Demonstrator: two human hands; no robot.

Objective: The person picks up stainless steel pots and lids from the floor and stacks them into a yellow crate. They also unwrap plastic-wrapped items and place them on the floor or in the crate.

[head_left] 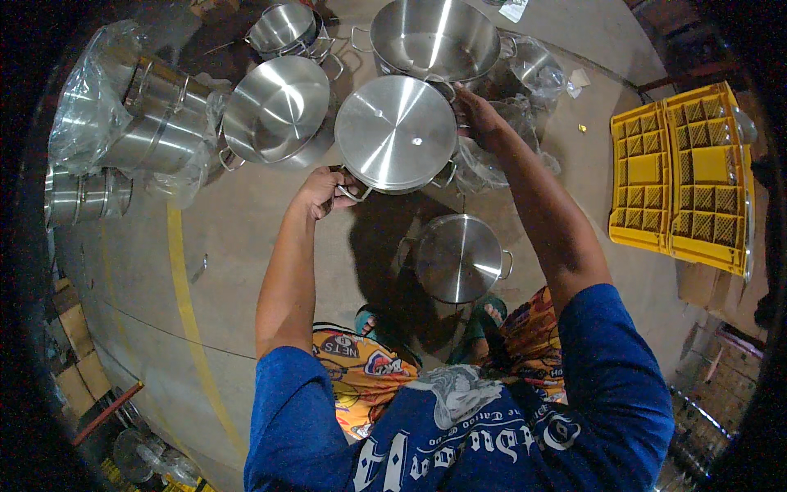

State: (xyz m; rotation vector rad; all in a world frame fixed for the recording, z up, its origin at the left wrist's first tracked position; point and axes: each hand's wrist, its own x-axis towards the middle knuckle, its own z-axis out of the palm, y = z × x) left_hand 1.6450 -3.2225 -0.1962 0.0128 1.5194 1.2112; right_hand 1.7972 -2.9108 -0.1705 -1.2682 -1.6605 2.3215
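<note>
Both hands hold a shiny steel pot (396, 131) in front of me, a round flat-looking face turned up. My left hand (322, 193) is closed on its lower-left loop handle. At the upper right, my right hand (475, 113) is closed on the opposite handle, with its fingers partly hidden. Another loop handle shows at the lower right; I cannot tell whether it belongs to a second pot underneath. Nearer my feet, a round steel pot (459, 258) with side handles sits on the floor. Beyond the held pot stands a wide open pot (434, 41); another open pot (279, 107) is to its left.
A smaller pot (284, 29) stands far left of centre. Stacked pots (164, 115) in clear plastic wrap (90, 107) fill the left side. Crumpled plastic (537, 70) lies at the far right. Yellow crates (680, 172) stand right. A yellow line (184, 279) crosses the floor.
</note>
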